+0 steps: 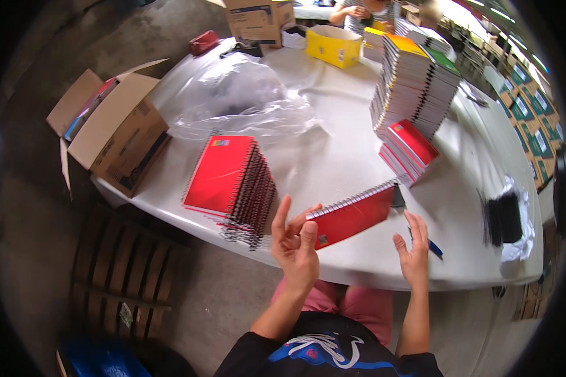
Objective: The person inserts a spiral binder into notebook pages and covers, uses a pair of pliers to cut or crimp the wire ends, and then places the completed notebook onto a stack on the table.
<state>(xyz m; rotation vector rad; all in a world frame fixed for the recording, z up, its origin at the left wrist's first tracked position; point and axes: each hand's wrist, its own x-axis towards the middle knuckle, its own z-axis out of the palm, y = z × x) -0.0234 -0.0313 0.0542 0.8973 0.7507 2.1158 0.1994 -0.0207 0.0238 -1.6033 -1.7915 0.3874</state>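
A red spiral notebook [355, 217] is tilted above the table's front edge, its wire binding upward. My left hand [299, 248] grips its left end between thumb and fingers. To the right of the notebook, my right hand [414, 254] is apart from it, fingers spread and holding nothing. A blue pen [435, 249] lies on the table beside that hand. Left of my left hand stands a stack of red spiral notebooks [223, 176]. Beyond the held notebook is a shorter pile of red notebooks or covers [412, 151]. A small dark object [398, 196] shows at the notebook's right end.
Tall notebook stacks [399, 81] stand at the far right of the white table [333, 157]. Clear plastic [239, 94] lies at the back left, near an open carton [122, 129]. A yellow box [333, 47] sits at the back. Black wire bindings [503, 220] lie right. Another person [368, 12] is across.
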